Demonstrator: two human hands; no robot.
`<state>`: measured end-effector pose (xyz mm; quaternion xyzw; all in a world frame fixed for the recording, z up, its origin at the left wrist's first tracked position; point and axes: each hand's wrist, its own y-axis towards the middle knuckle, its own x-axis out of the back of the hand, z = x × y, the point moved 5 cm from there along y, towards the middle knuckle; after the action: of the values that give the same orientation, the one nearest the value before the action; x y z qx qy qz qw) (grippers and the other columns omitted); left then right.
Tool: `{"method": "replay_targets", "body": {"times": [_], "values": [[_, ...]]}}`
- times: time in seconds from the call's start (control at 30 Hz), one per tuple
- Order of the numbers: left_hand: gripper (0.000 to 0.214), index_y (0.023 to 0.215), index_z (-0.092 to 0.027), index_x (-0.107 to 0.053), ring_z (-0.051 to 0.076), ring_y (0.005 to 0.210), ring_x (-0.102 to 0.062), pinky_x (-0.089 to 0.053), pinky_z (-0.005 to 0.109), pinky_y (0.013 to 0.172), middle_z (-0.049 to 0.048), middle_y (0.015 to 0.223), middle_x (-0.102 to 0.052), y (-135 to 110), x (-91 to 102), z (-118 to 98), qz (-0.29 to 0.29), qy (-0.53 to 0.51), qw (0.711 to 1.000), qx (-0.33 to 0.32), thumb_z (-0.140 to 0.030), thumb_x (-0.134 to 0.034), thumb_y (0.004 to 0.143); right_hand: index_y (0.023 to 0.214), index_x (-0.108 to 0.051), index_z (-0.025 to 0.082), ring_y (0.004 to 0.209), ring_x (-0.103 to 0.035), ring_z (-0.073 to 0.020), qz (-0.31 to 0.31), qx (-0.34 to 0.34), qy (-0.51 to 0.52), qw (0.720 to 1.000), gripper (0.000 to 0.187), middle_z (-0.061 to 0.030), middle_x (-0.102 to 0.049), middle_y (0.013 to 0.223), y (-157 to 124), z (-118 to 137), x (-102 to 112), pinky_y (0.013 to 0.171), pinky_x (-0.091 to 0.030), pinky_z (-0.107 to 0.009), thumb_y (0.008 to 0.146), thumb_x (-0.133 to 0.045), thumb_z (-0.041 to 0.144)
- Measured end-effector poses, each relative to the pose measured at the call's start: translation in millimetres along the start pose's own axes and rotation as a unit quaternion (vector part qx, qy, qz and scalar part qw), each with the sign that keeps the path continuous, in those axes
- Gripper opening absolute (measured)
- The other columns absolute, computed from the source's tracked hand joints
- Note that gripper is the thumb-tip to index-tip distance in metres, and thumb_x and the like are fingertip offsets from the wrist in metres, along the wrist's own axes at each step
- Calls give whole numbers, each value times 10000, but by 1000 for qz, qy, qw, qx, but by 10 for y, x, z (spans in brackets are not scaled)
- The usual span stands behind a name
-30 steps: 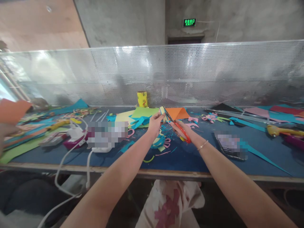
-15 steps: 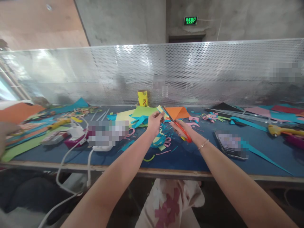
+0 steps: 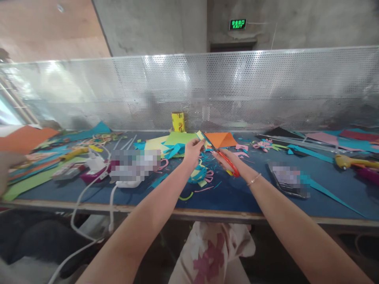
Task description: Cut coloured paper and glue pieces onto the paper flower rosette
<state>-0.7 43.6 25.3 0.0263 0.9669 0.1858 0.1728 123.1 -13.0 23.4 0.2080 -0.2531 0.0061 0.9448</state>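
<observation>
My left hand (image 3: 193, 150) pinches a small piece of pale yellow paper (image 3: 201, 137) above the blue table top (image 3: 237, 193). My right hand (image 3: 228, 161) grips red-handled scissors (image 3: 222, 156), whose blades reach up to the paper held in my left hand. Both hands hover over a litter of teal, pink and yellow paper scraps (image 3: 201, 175). An orange folded sheet (image 3: 221, 139) and a green sheet (image 3: 179, 139) lie just behind my hands.
A perforated metal screen (image 3: 189, 90) runs along the table's far edge, with a yellow packet (image 3: 178, 122) against it. White cables and a charger (image 3: 97, 165) lie at the left, a phone (image 3: 288, 179) and a yellow glue gun (image 3: 352, 161) at the right. Someone's hand (image 3: 7, 167) shows at the far left.
My hands have barely shifted; the paper piece has tilted lower in my left hand. The orange sheet held by the person at the far left has dropped lower.
</observation>
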Motion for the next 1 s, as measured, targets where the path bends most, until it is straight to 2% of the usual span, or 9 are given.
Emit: {"method": "replay_targets", "body": {"times": [0.1, 0.3, 0.53, 0.83, 1.0], "values": [[239, 505, -151, -439, 41, 394, -390, -278, 183, 409, -54, 421, -417, 1, -2, 9, 3, -11, 1000, 8, -247, -635, 604, 629, -404, 190, 514, -420, -99, 12, -23, -12, 1000, 286, 42, -406, 487, -3, -42, 0, 477, -344, -224, 720, -435, 460], [228, 513, -147, -456, 41, 392, -399, -276, 183, 406, -50, 421, -434, -5, -4, 28, 2, -32, 999, 34, -247, -647, 588, 650, -402, 190, 465, -388, -94, 23, -20, -28, 999, 300, 49, -388, 460, -24, -6, 9, 442, -299, -219, 704, -428, 484], [221, 511, -146, -458, 41, 388, -401, -276, 187, 400, -50, 421, -436, 7, 4, 46, 1, -50, 998, 48, -229, -653, 575, 595, -401, 187, 434, -348, -79, 5, -17, -69, 997, 371, 47, -370, 445, -22, 47, 66, 422, -265, -213, 644, -471, 548], [241, 490, -153, -427, 34, 385, -381, -278, 180, 402, -63, 405, -399, -7, -16, 23, 2, -48, 997, 52, -213, -650, 561, 700, -477, 170, 504, -387, -99, 23, -27, 27, 999, 379, 39, -388, 492, -25, -30, 6, 466, -315, -226, 681, -437, 546], [247, 490, -155, -429, 37, 386, -382, -289, 178, 404, -63, 404, -394, -13, -22, 14, 5, -37, 998, 53, -228, -656, 552, 645, -484, 163, 555, -421, -117, 9, -37, 35, 999, 402, 7, -439, 516, -9, -40, 13, 502, -349, -240, 718, -384, 546]]}}
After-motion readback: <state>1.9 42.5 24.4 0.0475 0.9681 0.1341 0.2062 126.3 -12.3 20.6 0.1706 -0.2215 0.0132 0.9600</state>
